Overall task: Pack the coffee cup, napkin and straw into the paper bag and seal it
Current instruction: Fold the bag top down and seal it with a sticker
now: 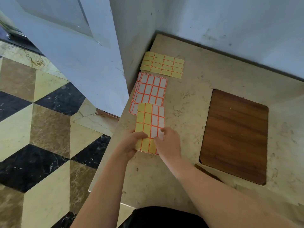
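A sheet of red-framed labels point(148, 119), partly yellow backing and partly white stickers, is at the table's left edge. My left hand point(131, 142) grips its lower left corner. My right hand point(167, 142) pinches a white sticker point(160, 135) at the sheet's right side. No coffee cup, napkin, straw or paper bag is in view.
A stack of white label sheets point(150, 91) and a yellow peeled sheet point(162, 65) lie further back along the beige table point(189, 99). A brown wooden board point(235, 135) lies to the right. Walls bound the table's back and left. A patterned tile floor point(41, 129) is on the left.
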